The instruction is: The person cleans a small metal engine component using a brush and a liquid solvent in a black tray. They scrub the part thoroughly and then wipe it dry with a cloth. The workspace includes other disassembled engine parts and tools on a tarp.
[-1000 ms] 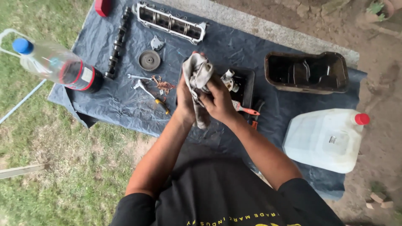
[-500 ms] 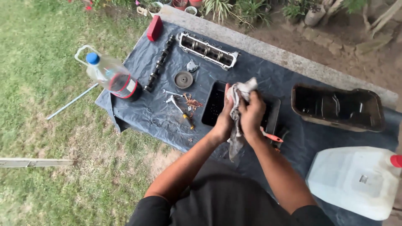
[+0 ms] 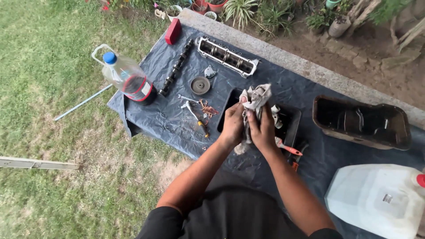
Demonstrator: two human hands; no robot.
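Fingers point(image 3: 248, 117) of both hands closed around dirty rag point(image 3: 256, 95), its top bunched above them.

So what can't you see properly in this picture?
- Head view: whatever the left hand and right hand wrap in the dirty rag is hidden by cloth and fingers.
- The black tray is mostly covered by the hands.
- The white jug is cut off by the right edge.
- The small parts are too tiny to tell.

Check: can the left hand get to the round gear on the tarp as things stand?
Probably yes, once it lets go. The left hand is wrapped on the rag; the gear lies uncovered up-left of it, nothing between them.
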